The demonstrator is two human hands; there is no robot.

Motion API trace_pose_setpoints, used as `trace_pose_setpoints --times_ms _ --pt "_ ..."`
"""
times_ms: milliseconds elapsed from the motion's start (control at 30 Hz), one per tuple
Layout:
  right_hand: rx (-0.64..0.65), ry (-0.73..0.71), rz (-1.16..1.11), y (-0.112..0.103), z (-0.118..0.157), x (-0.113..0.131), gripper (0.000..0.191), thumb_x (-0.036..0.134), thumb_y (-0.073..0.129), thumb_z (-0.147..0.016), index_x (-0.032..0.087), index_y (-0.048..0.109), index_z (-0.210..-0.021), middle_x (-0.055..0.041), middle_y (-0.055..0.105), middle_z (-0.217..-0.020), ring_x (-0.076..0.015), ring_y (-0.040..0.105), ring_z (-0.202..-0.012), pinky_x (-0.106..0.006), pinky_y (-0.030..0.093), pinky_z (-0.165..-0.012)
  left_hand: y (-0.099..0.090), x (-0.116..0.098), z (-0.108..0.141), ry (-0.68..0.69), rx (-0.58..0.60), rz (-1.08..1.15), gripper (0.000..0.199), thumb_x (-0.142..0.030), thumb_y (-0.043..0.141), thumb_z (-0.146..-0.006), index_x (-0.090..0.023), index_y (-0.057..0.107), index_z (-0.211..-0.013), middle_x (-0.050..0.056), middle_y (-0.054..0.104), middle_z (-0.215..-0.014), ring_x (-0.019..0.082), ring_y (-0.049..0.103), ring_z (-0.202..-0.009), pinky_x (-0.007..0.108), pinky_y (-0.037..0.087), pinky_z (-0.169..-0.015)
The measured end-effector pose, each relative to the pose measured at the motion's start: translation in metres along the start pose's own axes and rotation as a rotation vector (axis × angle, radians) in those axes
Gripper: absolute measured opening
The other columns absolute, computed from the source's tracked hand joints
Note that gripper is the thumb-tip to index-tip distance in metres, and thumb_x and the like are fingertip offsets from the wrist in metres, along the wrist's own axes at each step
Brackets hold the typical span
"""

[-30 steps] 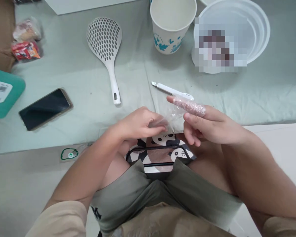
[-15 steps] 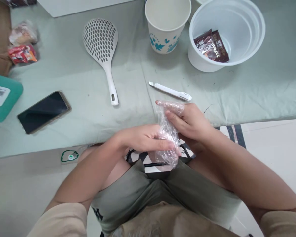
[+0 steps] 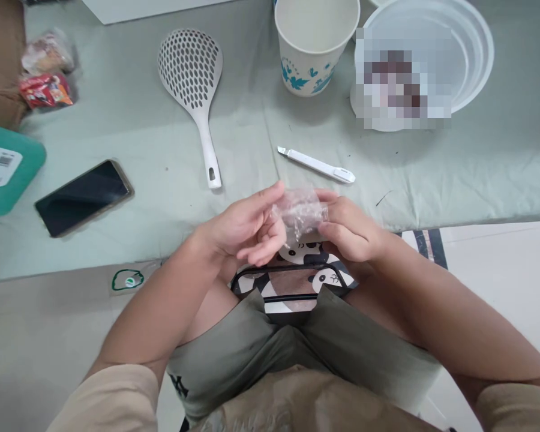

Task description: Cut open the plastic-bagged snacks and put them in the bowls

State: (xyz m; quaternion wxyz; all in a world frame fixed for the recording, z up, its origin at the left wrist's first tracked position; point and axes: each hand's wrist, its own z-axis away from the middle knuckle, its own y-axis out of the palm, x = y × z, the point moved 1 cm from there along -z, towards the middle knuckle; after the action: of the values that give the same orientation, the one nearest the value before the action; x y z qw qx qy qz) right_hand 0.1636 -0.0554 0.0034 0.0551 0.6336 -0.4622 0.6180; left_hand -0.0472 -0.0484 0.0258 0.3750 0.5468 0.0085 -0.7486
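A crumpled piece of clear plastic wrap (image 3: 302, 217) is bunched between my two hands, above my lap and close to the table's front edge. My right hand (image 3: 351, 225) pinches its right side between thumb and fingers. My left hand (image 3: 252, 225) is at the other side, palm turned up, its fingers curled against the plastic and its thumb raised above it. Just beyond the hands lies a white utility knife (image 3: 315, 165), with a short bit of blade showing at its left end.
A white slotted skimmer (image 3: 198, 90), a paper cup (image 3: 312, 66) and a white tub (image 3: 470, 60) stand or lie farther back; the tub's contents are blurred. On the left are a phone (image 3: 84, 198), a green container (image 3: 24, 162) and small packets (image 3: 47, 90).
The plastic wrap has been gathered into a smaller bunch and raised toward the table edge. My left hand has moved up and turned palm upward. The view has shifted slightly.
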Motion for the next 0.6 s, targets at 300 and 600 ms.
trace_pose_setpoints --times_ms 300,600 --pt "0.082 0.084 -0.056 0.002 0.002 0.002 0.024 0.03 0.05 -0.095 0.021 0.049 -0.073 0.0014 0.056 -0.064 -0.0111 0.045 -0.058 -0.028 0.034 -0.057 -0.008 -0.005 -0.002 -0.118 -0.036 0.207 0.087 -0.081 0.031 -0.097 -0.018 0.05 -0.153 -0.01 0.031 -0.035 0.007 0.017 -0.027 0.02 0.024 -0.038" --pt "0.001 0.246 -0.275 -0.004 0.004 0.005 0.02 0.024 0.053 -0.091 0.02 0.063 -0.075 0.0016 0.062 -0.059 -0.0119 0.056 -0.054 -0.026 0.044 -0.056 -0.021 -0.004 -0.003 -0.124 -0.064 0.024 0.065 -0.049 0.067 -0.093 -0.019 0.053 -0.149 -0.009 0.049 -0.042 0.006 0.031 -0.028 0.018 0.016 -0.033"
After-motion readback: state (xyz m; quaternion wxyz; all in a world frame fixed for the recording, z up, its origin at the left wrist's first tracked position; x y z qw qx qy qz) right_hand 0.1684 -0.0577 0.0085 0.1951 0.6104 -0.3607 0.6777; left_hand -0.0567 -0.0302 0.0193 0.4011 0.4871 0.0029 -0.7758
